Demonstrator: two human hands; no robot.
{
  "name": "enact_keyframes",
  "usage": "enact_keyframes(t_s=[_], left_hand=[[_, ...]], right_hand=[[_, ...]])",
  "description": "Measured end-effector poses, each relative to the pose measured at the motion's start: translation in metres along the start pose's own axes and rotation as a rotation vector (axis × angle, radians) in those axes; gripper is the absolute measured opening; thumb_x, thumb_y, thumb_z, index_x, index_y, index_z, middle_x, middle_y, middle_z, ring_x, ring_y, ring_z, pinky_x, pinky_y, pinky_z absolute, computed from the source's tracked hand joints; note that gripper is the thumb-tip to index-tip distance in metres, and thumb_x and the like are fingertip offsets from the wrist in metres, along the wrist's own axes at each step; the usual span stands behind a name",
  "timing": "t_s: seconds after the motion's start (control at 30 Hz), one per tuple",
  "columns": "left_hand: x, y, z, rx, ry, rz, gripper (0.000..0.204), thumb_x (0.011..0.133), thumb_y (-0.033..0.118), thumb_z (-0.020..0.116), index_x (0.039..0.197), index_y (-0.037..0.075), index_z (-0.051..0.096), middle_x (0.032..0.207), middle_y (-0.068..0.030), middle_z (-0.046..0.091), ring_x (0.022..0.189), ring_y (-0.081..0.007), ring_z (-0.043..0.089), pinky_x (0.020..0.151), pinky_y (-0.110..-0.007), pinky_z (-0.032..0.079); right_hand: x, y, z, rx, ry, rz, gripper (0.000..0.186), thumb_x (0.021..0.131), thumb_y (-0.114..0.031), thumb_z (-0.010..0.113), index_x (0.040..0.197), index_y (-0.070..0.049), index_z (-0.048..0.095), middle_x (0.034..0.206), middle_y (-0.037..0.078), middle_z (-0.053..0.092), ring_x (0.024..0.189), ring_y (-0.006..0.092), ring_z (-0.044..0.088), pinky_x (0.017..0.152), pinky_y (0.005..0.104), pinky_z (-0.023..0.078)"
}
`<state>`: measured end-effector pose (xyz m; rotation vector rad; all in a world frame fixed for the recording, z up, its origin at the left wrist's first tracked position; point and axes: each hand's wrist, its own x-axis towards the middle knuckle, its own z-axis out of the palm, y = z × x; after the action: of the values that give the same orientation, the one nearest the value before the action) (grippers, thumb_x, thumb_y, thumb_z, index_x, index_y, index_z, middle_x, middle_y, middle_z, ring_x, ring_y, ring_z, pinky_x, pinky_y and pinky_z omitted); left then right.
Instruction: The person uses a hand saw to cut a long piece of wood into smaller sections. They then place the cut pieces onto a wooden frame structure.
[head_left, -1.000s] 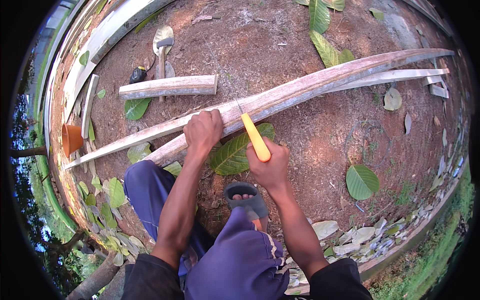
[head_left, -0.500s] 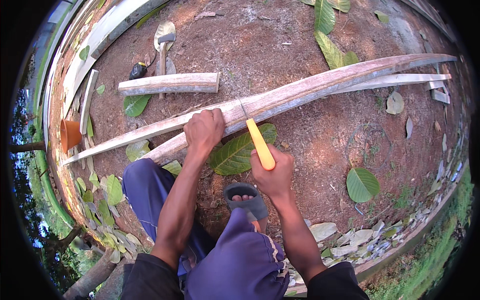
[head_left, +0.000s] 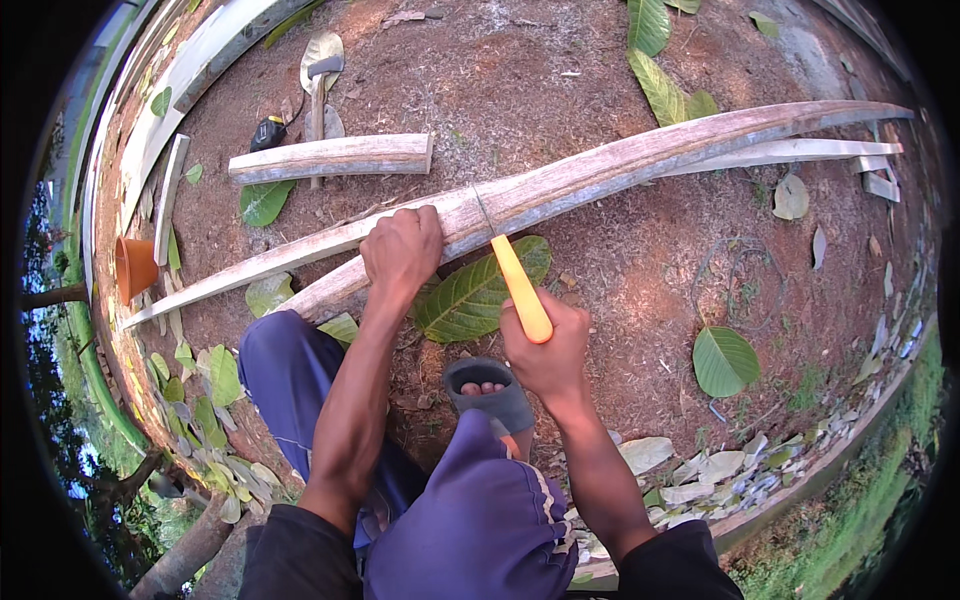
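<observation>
A long rough timber beam (head_left: 600, 180) slants across in front of me, crossing a thinner pale wooden strip (head_left: 250, 268). My left hand (head_left: 402, 245) is closed over the beam, pressing on it left of the saw. My right hand (head_left: 550, 340) grips the yellow handle of a handsaw (head_left: 520, 290). The saw's thin blade lies across the beam's upper face, right of my left hand. How deep the blade sits in the wood I cannot tell.
Beyond the beam lie a short timber piece (head_left: 330, 158), a hammer-like tool (head_left: 322, 75) and a black tape measure (head_left: 268, 133). An orange pot (head_left: 136, 268) stands at left. Large leaves (head_left: 725, 362) and a wire coil (head_left: 742, 285) lie on the soil. My sandalled foot (head_left: 488, 390) is below the beam.
The saw has barely shifted, its handle end a little lower. My left hand and the surrounding things appear slightly further left and higher in the view. Both grips are the same.
</observation>
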<state>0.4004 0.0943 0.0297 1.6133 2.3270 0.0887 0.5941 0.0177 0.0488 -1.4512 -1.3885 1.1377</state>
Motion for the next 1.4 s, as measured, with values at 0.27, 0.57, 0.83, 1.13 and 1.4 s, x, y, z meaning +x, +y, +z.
enact_keyframes(t_s=[0.27, 0.57, 0.83, 1.13, 1.4], left_hand=[[0.0, -0.002, 0.0, -0.039, -0.094, -0.156, 0.057, 0.097, 0.037, 0.043, 0.09, -0.01, 0.075, 0.094, -0.0399, 0.068, 0.095, -0.0554, 0.068, 0.094, -0.056, 0.05], [-0.005, 0.002, -0.001, 0.024, 0.03, 0.114, 0.052, 0.097, 0.032, 0.044, 0.079, -0.006, 0.074, 0.08, -0.0354, 0.069, 0.079, -0.0528, 0.07, 0.083, -0.057, 0.055], [-0.003, -0.011, 0.011, -0.011, 0.009, -0.073, 0.053, 0.097, 0.032, 0.044, 0.075, -0.005, 0.074, 0.079, -0.0354, 0.069, 0.078, -0.052, 0.07, 0.082, -0.059, 0.054], [-0.002, -0.005, -0.004, 0.037, -0.02, 0.051, 0.048, 0.096, 0.031, 0.046, 0.082, -0.003, 0.076, 0.084, -0.0339, 0.07, 0.081, -0.0524, 0.07, 0.085, -0.057, 0.054], [0.004, -0.009, 0.011, 0.018, 0.015, -0.07, 0.053, 0.097, 0.035, 0.044, 0.084, -0.006, 0.077, 0.085, -0.0351, 0.07, 0.082, -0.0522, 0.071, 0.086, -0.057, 0.054]], right_hand=[[-0.144, 0.012, -0.105, -0.125, -0.137, 0.023, 0.007, 0.078, 0.002, 0.069, 0.085, 0.003, 0.07, 0.065, 0.011, 0.062, 0.052, 0.0235, 0.064, 0.052, 0.0337, 0.048], [0.004, 0.016, -0.004, 0.035, -0.035, -0.004, 0.012, 0.087, -0.006, 0.07, 0.078, 0.0, 0.065, 0.058, 0.008, 0.058, 0.049, 0.0146, 0.056, 0.05, 0.0321, 0.043], [-0.137, -0.009, -0.097, -0.144, -0.098, 0.02, 0.003, 0.079, 0.002, 0.068, 0.081, 0.004, 0.067, 0.06, 0.008, 0.06, 0.048, 0.0198, 0.06, 0.05, 0.0325, 0.046], [-0.044, 0.011, -0.027, 0.001, -0.005, -0.038, 0.014, 0.085, -0.005, 0.072, 0.075, 0.0, 0.064, 0.059, 0.011, 0.058, 0.046, 0.0189, 0.057, 0.048, 0.0348, 0.043], [-0.092, 0.014, -0.061, -0.039, -0.054, -0.02, 0.003, 0.081, 0.001, 0.068, 0.081, 0.004, 0.067, 0.059, 0.008, 0.06, 0.049, 0.0193, 0.062, 0.05, 0.0326, 0.046]])
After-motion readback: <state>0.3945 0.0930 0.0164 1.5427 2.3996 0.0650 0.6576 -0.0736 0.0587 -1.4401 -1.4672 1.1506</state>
